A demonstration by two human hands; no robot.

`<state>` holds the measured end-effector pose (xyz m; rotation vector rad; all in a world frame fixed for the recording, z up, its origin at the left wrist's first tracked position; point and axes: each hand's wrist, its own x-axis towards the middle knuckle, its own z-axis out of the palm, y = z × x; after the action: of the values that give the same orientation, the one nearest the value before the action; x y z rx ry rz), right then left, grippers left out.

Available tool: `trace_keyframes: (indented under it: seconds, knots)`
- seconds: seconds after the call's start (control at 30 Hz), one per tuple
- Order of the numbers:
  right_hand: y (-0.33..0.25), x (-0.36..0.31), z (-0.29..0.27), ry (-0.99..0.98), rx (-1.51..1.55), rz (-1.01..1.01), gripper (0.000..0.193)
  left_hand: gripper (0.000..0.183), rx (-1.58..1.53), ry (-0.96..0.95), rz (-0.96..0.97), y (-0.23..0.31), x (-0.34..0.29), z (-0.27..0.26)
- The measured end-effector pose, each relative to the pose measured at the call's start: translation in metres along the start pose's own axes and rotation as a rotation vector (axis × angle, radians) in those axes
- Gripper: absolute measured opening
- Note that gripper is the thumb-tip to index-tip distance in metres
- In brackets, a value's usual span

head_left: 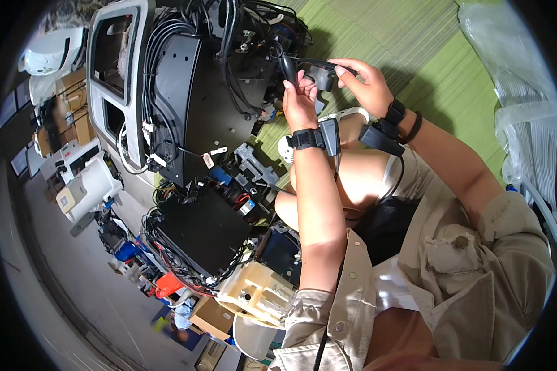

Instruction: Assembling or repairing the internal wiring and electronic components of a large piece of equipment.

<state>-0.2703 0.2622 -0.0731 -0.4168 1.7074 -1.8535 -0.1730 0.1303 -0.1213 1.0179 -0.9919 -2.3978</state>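
Note:
Close beside the wired machine, my left hand has its fingers closed around the lower end of a black, rounded cylindrical piece. Whether that piece is a plug or a tool handle, I cannot tell. A thin black cable runs from near it to my right hand, which pinches it between thumb and fingers. Behind the left hand is the machine's black metal panel, with a bundle of black cables along its edge. Each wrist wears a black strap with a small box.
A grey frame with openings stands at the far left of the panel. Below it lie a flat black box, loose wiring and a yellowish plastic tank. Clear plastic wrapping lies on the green carpet at right.

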Motion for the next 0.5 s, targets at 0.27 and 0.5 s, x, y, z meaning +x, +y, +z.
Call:
trace_keyframes:
  seconds: [0.27,0.5]
  knots:
    - [-0.002,-0.005,0.0,-0.019,-0.065,0.05,0.027,0.045,0.013,-0.008,0.02,0.002,-0.003,0.005]
    - [-0.002,-0.011,-0.001,-0.041,-0.106,0.026,0.025,0.039,0.013,0.033,0.02,0.004,-0.005,0.01]
